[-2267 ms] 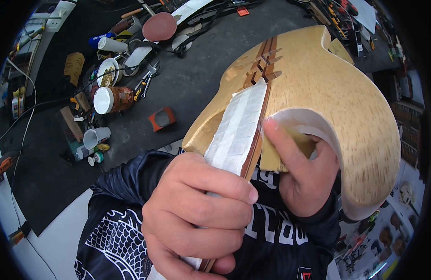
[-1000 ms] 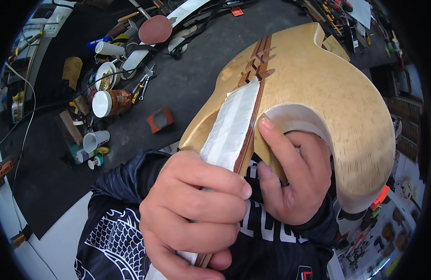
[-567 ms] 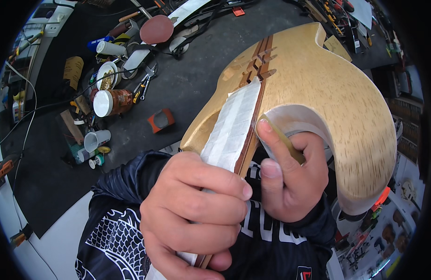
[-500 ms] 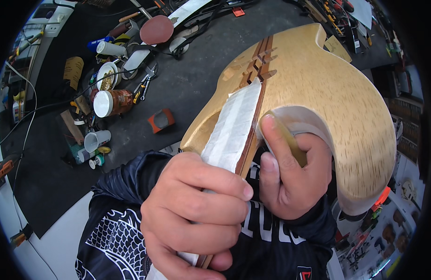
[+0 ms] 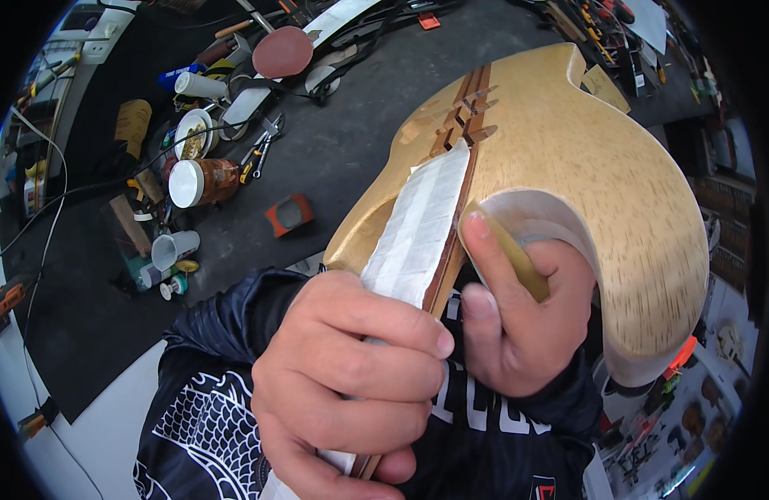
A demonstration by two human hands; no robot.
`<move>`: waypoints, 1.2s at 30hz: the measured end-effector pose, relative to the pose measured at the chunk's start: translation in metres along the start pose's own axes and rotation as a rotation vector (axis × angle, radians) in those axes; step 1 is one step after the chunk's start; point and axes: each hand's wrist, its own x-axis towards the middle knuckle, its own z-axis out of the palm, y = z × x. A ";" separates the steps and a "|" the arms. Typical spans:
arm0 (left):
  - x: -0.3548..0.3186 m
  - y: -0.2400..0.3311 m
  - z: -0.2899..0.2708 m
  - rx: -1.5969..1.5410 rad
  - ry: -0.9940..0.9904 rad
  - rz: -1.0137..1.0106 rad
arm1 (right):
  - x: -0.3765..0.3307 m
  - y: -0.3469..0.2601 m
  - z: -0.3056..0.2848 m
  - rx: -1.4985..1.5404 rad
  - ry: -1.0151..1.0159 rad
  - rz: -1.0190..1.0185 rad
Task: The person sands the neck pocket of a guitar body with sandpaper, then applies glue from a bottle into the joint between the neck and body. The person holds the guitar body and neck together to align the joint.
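An unfinished wooden guitar body (image 5: pixel 584 158) with a golden top is held up close in front of me, its taped neck (image 5: pixel 418 229) running down toward me. My left hand (image 5: pixel 343 383) is wrapped around the neck just below the body. My right hand (image 5: pixel 518 317) presses a folded piece of yellowish sandpaper (image 5: pixel 513 254) into the pale curved cutaway of the body, index finger stretched along the edge by the neck joint.
Below lies a dark workbench (image 5: pixel 351 142) with clutter at its far left: a white-lidded jar (image 5: pixel 197 179), cups (image 5: pixel 172 246), a round red sanding disc (image 5: pixel 282 50), pliers (image 5: pixel 259 150) and an orange block (image 5: pixel 290 214). Tools lie along the top right.
My right hand has slid the sandpaper along the cutaway edge, fingers curling in from outstretched to a tighter pinch. The left hand and guitar have barely moved.
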 end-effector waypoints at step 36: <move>-0.001 0.021 0.023 0.117 0.186 -0.233 | -0.012 0.018 0.009 0.221 0.032 0.021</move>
